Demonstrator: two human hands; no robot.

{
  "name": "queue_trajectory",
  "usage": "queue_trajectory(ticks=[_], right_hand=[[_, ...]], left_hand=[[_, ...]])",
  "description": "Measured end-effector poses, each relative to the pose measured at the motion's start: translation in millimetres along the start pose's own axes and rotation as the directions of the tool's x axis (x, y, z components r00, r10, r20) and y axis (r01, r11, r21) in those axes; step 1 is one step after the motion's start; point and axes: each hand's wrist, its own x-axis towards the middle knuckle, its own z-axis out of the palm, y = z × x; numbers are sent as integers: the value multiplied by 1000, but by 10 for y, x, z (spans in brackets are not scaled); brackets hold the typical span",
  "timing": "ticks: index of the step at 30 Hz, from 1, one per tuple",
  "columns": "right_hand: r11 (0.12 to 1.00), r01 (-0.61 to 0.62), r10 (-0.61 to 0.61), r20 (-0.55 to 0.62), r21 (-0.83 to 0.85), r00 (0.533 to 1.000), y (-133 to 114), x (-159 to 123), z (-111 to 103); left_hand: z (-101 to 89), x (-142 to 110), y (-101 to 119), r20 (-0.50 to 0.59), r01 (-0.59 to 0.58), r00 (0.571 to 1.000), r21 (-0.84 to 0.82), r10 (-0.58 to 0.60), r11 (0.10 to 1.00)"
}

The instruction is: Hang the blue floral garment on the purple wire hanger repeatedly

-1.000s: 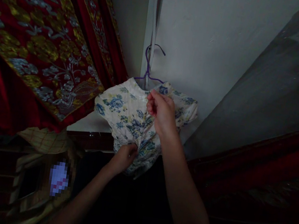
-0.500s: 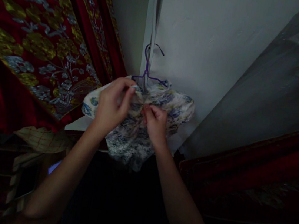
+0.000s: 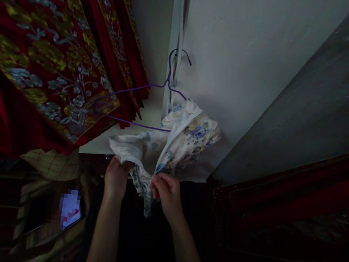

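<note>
The floral garment [image 3: 195, 134], which is white with blue flowers, hangs by one side only from the purple hanger [image 3: 168, 79], in front of the pale wall [image 3: 233, 48]. Its right shoulder lies over the right arm of the wire, and this arm seems to carry most of the weight; the left arm of the wire is bare and reaches across the red embroidered cloth [image 3: 46, 55]. The left hand [image 3: 115, 180] is closed on the loose left part of the garment, low down, with some fingertips hidden by the fabric. The right hand [image 3: 166, 193] pinches the front edge of the opening between thumb and fingers, near the middle. I think that the two hands hold these places so that the cloth is spread and does not slip down. The hook of the hanger rests beside the white cord [image 3: 180, 40] (what exactly supports it, I cannot tell), and this leaves both hands free for the cloth. At the lower left a lit screen [image 3: 70, 209] lies well apart from the hands, perhaps put there to be out of the way.
</note>
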Motion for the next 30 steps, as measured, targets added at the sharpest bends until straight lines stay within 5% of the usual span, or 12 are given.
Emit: queue_trajectory(ticks=[3,6,8,10,13,15,19,22,25,27,30], right_hand=[[998,-16,12,-48,-65,999,69,-61,-119],[995,62,-80,-277,-72,958,102,0,-227],[995,91,-98,-313,-38,945,111,62,-262],[997,53,-41,-190,56,981,96,95,-276],[986,-9,9,-3,168,1000,-23,67,-300],[993,36,-44,79,109,996,-173,25,-335],[957,161,-89,283,-243,955,-554,14,-443],[862,260,-82,386,-435,919,-827,117,-545],[823,359,-167,416,-440,894,-1072,290,-652],[816,415,-263,381,-401,886,-1212,424,-699],[805,456,-341,333,-379,879,-1343,655,-697]], left_hand=[[121,-223,-123,46,11,999,42,-13,999],[389,-393,25,196,-17,981,37,9,999],[572,-535,165,344,-65,939,97,28,993],[722,-688,284,524,-197,851,282,21,939],[864,-820,391,714,-445,696,505,-69,739],[904,-785,409,751,-517,655,529,-88,673],[854,-521,309,772,-418,614,494,-163,762],[720,-368,155,800,-310,479,538,-360,784],[565,-319,73,741,-371,383,670,-552,643],[483,-293,112,701,-445,417,713,-579,542],[407,-204,288,695,-494,592,713,-408,498]])
